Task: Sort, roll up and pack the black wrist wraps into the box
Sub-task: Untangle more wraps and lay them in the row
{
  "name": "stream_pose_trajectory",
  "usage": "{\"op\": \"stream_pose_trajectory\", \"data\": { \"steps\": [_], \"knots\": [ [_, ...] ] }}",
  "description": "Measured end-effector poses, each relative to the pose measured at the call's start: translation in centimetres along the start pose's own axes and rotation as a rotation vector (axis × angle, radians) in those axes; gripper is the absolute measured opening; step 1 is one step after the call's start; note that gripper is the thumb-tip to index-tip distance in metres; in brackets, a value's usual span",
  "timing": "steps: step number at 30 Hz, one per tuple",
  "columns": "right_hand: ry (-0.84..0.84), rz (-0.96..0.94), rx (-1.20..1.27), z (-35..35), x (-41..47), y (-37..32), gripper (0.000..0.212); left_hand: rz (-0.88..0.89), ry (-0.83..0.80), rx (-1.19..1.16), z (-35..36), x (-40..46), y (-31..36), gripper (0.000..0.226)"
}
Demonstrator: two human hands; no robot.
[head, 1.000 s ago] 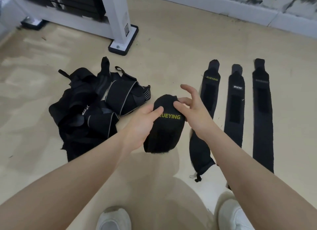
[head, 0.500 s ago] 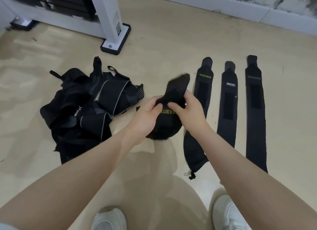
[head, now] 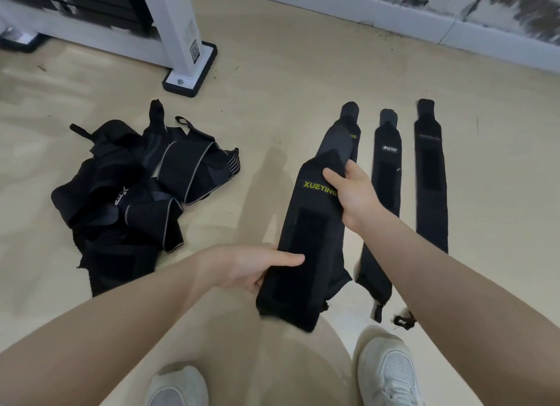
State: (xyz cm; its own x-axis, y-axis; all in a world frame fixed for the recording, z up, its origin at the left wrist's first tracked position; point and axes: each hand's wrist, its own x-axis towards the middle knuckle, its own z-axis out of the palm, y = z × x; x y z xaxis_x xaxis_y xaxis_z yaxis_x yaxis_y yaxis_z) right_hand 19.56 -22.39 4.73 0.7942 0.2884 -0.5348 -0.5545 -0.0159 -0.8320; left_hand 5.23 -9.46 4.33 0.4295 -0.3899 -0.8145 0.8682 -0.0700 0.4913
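Between both hands, left hand (head: 242,269) and right hand (head: 351,190) pinching it, a black wrist wrap (head: 306,239) stretches flat, lettered XUEYING.

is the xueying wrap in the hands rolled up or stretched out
Stretched out, not rolled. The XUEYING wrap runs lengthwise between the left hand, which holds its near end, and the right hand, which grips the far part.

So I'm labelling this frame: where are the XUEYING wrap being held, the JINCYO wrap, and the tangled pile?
XUEYING wrap (head: 306,223): head view, on its velcro patch.
JINCYO wrap (head: 389,175): head view, below its logo.
tangled pile of wraps (head: 127,199): head view, on the pile's middle.
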Motion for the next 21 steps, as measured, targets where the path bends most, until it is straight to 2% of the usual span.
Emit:
{"op": "stream_pose_trajectory", "data": {
  "steps": [2,5,6,9,10,14,17,21],
  "knots": [
    [0.006,-0.011,-0.073,-1.2,0.6,-0.1,0.018,-0.084,-0.145,-0.042,-0.1,0.0,0.5,0.046],
    [0.022,0.005,-0.131,-2.9,1.7,-0.2,0.021,-0.198,-0.278,0.069,0.9,1.5,0.8,0.066],
    [0.028,0.03,-0.143,-3.5,2.3,-0.1,0.021,-0.202,-0.248,0.088,1.8,2.5,0.9,0.065],
    [0.044,0.123,-0.193,-5.3,3.7,0.3,0.025,-0.118,0.07,0.129,3.5,6.6,1.0,0.05],
    [0.053,0.144,-0.218,-5.9,4.3,0.5,0.026,-0.096,0.131,0.172,3.6,7.9,1.2,0.049],
    [0.049,0.155,-0.288,-7.7,6.3,1.1,0.02,-0.15,0.121,0.209,3.1,11.8,2.5,0.048],
    [0.026,0.149,-0.338,-9.0,7.9,1.1,0.017,-0.17,0.014,0.168,3.1,13.3,3.6,0.041],
    [0.005,0.176,-0.259,-10.9,10.6,0.3,0.017,-0.168,-0.268,-0.15,2.9,13.8,6.0,0.036]
  ]
}}
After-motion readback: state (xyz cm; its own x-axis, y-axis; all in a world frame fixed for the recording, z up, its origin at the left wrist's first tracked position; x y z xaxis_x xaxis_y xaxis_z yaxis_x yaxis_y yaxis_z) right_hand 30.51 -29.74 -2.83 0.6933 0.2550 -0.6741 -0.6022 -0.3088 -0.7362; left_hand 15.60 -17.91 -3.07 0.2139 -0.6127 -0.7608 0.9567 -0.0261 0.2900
